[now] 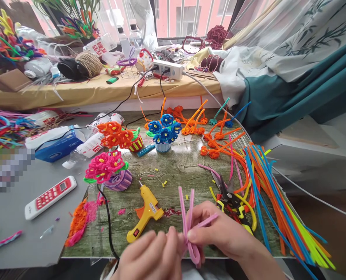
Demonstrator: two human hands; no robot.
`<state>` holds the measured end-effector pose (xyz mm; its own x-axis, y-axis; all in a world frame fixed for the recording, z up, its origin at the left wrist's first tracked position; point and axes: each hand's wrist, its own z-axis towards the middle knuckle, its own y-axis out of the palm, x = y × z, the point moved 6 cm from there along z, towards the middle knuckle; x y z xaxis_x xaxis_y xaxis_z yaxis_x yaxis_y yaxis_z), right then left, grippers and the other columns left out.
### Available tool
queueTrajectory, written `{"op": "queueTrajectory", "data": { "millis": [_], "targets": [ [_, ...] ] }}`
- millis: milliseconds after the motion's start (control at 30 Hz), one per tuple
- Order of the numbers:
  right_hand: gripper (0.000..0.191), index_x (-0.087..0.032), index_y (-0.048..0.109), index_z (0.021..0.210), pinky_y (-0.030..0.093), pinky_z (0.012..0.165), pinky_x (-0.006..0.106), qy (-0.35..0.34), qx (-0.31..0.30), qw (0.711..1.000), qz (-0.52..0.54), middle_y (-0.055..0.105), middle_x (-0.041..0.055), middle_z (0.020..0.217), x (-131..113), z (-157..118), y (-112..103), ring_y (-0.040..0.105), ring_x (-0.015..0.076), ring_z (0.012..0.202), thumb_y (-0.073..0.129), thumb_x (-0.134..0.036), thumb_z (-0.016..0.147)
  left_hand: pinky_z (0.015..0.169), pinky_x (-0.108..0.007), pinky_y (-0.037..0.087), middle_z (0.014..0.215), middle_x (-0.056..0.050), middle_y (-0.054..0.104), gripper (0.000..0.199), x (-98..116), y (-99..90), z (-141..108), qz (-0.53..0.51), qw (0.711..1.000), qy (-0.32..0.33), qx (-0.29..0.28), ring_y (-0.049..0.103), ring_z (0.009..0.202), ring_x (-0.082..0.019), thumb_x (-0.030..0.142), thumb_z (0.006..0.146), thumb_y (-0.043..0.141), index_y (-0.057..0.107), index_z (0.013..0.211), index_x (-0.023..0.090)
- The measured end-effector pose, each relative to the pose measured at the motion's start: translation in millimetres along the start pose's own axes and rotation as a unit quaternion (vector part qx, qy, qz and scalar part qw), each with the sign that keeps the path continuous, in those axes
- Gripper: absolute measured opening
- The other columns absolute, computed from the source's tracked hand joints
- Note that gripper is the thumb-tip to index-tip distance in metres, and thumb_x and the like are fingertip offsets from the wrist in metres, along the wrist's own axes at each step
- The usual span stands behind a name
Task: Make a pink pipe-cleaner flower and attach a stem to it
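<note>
Two upright ends of a pink fuzzy stem [182,206] are seen above the fingers, with a third end pointing to the right and a rounded loop hanging below; whether one length or several are bunched there cannot be told. The stem is held over the near edge of the table [173,171], where it is pinched at the crossing between the thumb and fingers of the right hand [212,229]. The left hand [153,252] is curled close against the same crossing, but its fingertips are partly hidden and blurred, so whether a strand is gripped by them cannot be told. For a neat bend, the crossing is probably best pinned firmly by the right thumb while any turning is done close to it by the other fingers. The loop should be shaped gently, since a hard crease would likely flatten the fuzz, and the upright ends should be prevented from twisting together. The wrists are best held clear of the yellow glue gun [149,204], lying just beyond the left hand, and of the yellow-handled cutters [230,197] beyond the right forearm
</note>
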<state>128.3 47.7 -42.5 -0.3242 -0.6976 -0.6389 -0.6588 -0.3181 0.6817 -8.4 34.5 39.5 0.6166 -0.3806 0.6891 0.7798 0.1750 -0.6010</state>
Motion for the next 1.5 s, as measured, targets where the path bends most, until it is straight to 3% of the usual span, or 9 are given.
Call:
{"op": "queueTrajectory", "data": {
  "millis": [300,433,533,733,967,1067,1233,1367,1500],
  "targets": [
    [0.018,-0.017,0.077,0.078,0.051,0.069,0.021,-0.184,0.157,0.931,-0.275,0.074,0.0031,0.077,-40,-29,5,0.069,0.0144,0.073,0.073,-0.031,0.089,0.056,-0.020,0.049,0.069,-0.002,0.070,0.025,-27,5.4,-1,-0.150,0.962,-0.197,-0.117,0.060,0.059,-0.014,0.042,0.089,0.063,0.074,0.078,0.022],
    [0.016,-0.020,0.077,0.084,0.046,0.064,0.021,-0.239,0.143,0.883,-0.377,0.073,0.0016,0.080,-46,-31,14,0.065,0.0133,0.071,0.067,-0.028,0.094,0.049,-0.018,0.041,0.064,0.000,0.059,0.033,-33,33.5,-18,-0.309,0.869,-0.336,-0.192,0.047,0.054,-0.010,0.050,0.086,0.066,0.073,0.078,0.018],
    [0.010,-0.022,0.075,0.091,0.046,0.067,0.020,-0.254,0.141,0.864,-0.412,0.074,0.0000,0.083,-47,-32,17,0.066,0.0124,0.074,0.066,-0.021,0.094,0.047,-0.016,0.038,0.063,0.002,0.054,0.033,-35,45.0,-28,-0.386,0.801,-0.433,-0.150,0.044,0.054,-0.009,0.049,0.077,0.077,0.072,0.079,0.016],
    [0.017,-0.019,0.071,0.098,0.049,0.073,0.021,-0.310,0.115,0.824,-0.459,0.075,0.0033,0.087,-45,-35,23,0.068,0.0144,0.079,0.060,-0.008,0.092,0.047,-0.015,0.038,0.068,0.000,0.058,0.032,-30,47.2,-27,-0.417,0.784,-0.457,-0.061,0.044,0.058,-0.008,0.043,0.070,0.084,0.070,0.074,0.014],
    [0.018,-0.017,0.071,0.090,0.047,0.064,0.024,-0.319,0.136,0.780,-0.521,0.075,0.0064,0.078,-46,-35,25,0.067,0.0171,0.069,0.056,-0.008,0.090,0.046,-0.014,0.037,0.065,0.002,0.055,0.029,-29,50.7,-28,-0.424,0.790,-0.433,-0.096,0.044,0.056,-0.007,0.040,0.075,0.081,0.070,0.074,0.013],
    [0.018,-0.017,0.070,0.081,0.045,0.059,0.025,-0.301,0.161,0.775,-0.532,0.072,0.0066,0.072,-46,-33,24,0.065,0.0175,0.064,0.055,-0.013,0.091,0.053,-0.017,0.045,0.070,-0.001,0.065,0.016,-30,44.6,-24,-0.354,0.861,-0.358,-0.074,0.058,0.063,-0.011,0.032,0.081,0.076,0.073,0.078,0.017],
    [0.017,-0.017,0.070,0.072,0.050,0.061,0.027,-0.244,0.210,0.825,-0.465,0.072,0.0056,0.067,-43,-31,11,0.066,0.0185,0.062,0.064,-0.023,0.087,0.069,-0.021,0.054,0.081,-0.001,0.070,0.017,-7,25.8,-15,-0.131,0.990,-0.044,-0.020,0.067,0.071,-0.013,0.005,0.088,0.061,0.068,0.091,0.021],
    [0.022,-0.015,0.073,0.071,0.054,0.062,0.029,-0.148,0.220,0.900,-0.346,0.072,0.0066,0.067,-36,-25,-8,0.068,0.0209,0.064,0.078,-0.036,0.075,0.080,-0.024,0.056,0.091,-0.009,0.074,0.021,9,17.9,-18,0.046,0.985,0.162,-0.040,0.071,0.084,-0.016,0.002,0.092,0.054,0.065,0.104,0.013],
    [0.038,-0.011,0.070,0.063,0.046,0.043,0.021,-0.030,0.086,0.980,-0.175,0.064,0.0018,0.051,-22,-9,-13,0.058,0.0119,0.044,0.089,-0.043,0.060,0.076,-0.027,0.057,0.087,-0.008,0.076,0.027,27,14.8,-22,0.144,0.925,0.347,-0.064,0.071,0.078,-0.017,0.006,0.099,0.042,0.069,0.100,0.010]
  ]
}}
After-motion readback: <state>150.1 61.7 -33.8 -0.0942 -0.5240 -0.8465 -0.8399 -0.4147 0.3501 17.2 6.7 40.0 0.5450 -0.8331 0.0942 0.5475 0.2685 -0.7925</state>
